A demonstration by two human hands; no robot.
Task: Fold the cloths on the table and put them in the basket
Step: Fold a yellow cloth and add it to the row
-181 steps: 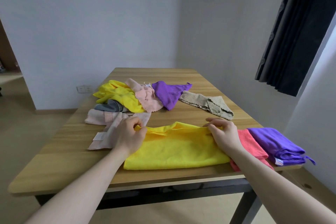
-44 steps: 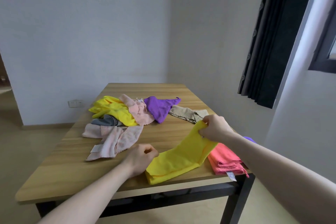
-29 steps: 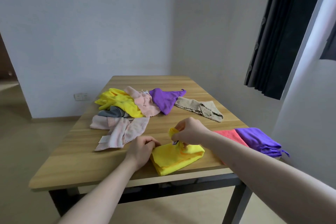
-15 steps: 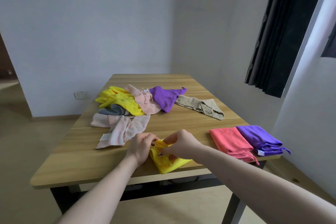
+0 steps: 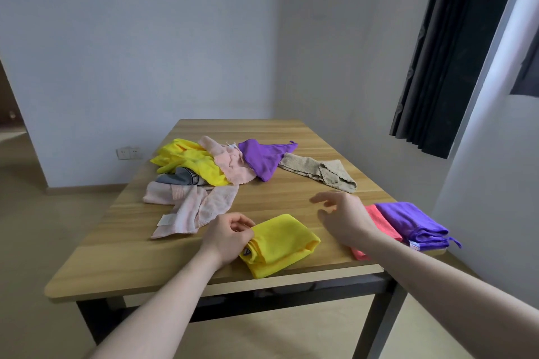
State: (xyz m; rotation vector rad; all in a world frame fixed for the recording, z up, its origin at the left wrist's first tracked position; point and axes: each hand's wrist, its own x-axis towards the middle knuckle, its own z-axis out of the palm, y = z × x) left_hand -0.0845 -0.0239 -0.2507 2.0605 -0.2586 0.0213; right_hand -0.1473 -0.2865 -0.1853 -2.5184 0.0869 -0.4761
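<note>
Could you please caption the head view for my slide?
Left hand pinches folded yellow cloth; right hand hovers open.

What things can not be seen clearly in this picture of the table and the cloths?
- Basket: not in the head view at all.
- Folded pink cloth: its middle is hidden behind the right hand and forearm.
- Grey striped cloth: mostly buried under the yellow cloth in the pile.
- Label on the folded yellow cloth: too small to read, partly covered by the left hand.
</note>
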